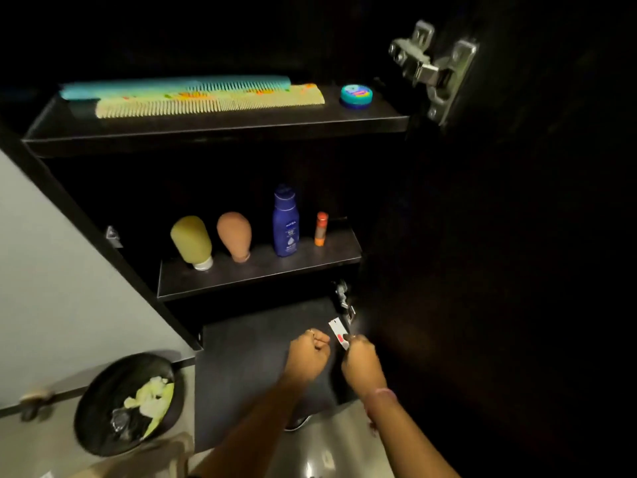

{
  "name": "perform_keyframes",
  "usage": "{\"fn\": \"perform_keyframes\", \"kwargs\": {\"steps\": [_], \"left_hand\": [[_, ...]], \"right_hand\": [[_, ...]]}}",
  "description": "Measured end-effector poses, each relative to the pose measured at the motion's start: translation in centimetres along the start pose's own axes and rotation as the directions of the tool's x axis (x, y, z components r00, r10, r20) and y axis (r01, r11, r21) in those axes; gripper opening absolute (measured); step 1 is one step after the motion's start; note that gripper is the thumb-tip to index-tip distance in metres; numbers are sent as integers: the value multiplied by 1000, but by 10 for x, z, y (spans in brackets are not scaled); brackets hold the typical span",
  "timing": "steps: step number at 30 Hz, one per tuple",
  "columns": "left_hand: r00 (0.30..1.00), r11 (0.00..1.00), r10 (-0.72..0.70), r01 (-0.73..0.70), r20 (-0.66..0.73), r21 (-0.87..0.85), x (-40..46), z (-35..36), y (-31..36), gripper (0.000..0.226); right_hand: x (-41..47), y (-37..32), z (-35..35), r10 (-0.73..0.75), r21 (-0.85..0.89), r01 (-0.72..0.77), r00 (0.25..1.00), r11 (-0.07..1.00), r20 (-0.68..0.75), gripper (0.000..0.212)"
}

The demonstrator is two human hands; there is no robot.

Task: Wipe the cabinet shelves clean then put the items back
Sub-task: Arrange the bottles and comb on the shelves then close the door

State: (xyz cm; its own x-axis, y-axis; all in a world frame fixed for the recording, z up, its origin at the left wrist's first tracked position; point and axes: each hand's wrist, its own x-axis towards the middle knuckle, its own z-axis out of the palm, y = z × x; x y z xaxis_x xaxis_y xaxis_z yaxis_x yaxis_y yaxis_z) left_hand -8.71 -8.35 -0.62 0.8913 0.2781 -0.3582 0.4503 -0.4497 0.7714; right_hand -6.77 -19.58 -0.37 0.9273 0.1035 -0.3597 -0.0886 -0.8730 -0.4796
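Note:
The dark cabinet stands open with three shelves. On the top shelf [213,127] lie a teal comb [172,87], a cream comb [210,103] and a small blue jar [356,95]. The middle shelf [258,270] holds a yellow-green tube [191,241], a tan tube [234,234], a blue Nivea bottle [285,222] and an orange stick [321,228]. Over the bare bottom shelf [248,343], my right hand [360,357] pinches a small white packet with a red mark [338,332]. My left hand [308,353] is a closed fist beside it; nothing shows in it.
The open cabinet door [517,236] fills the right side, with metal hinges [431,69] near the top and by the bottom shelf. A dark round bin [103,391] with crumpled yellowish waste sits on the floor at lower left, next to a pale wall [51,270].

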Motion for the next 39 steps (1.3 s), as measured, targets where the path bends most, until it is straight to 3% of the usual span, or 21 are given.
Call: {"fn": "perform_keyframes", "kwargs": {"steps": [3, 5, 8, 10, 13, 17, 20, 24, 30, 34, 39], "left_hand": [[993, 995, -102, 101, 60, 21, 21, 25, -25, 23], [990, 993, -106, 102, 89, 52, 31, 32, -36, 26], [993, 993, -102, 98, 56, 63, 45, 35, -49, 29], [996, 995, -79, 76, 33, 62, 48, 32, -55, 30], [999, 997, -41, 42, -16, 71, 45, 21, -64, 28], [999, 987, 54, -53, -3, 151, 28, 2, -68, 30], [976, 937, 216, -219, 41, 271, 8, -17, -59, 41], [918, 818, 395, -367, 32, 444, -19, -49, -43, 42], [736, 682, 668, -550, -105, 482, -68, -112, 1, 40], [546, 527, 823, -630, -158, 570, -105, -161, 32, 31], [294, 339, 937, -638, -188, 692, -146, -222, 92, 29]], "right_hand": [[19, 20, 35, -53, -178, 67, 995, 982, 80, 35], [38, 30, 51, -72, -249, 94, 993, 964, 95, 39], [58, 31, 68, -115, -268, 107, 993, 958, -13, 44], [61, 27, 72, -90, -328, 104, 994, 939, 58, 48], [52, 27, 79, -86, -507, 109, 994, 855, 69, 28], [35, 24, 74, -164, -379, 189, 982, 906, 98, 30], [16, 9, 61, -174, -251, 191, 981, 949, 92, 25], [-16, -17, 31, -325, -131, 316, 944, 940, -60, 30], [-70, -66, -27, -590, -207, 553, 752, 807, -293, 34], [-105, -98, -69, -705, -338, 627, 544, 702, -456, 30], [-140, -136, -135, -766, -515, 603, 278, 609, -580, 20]]}}
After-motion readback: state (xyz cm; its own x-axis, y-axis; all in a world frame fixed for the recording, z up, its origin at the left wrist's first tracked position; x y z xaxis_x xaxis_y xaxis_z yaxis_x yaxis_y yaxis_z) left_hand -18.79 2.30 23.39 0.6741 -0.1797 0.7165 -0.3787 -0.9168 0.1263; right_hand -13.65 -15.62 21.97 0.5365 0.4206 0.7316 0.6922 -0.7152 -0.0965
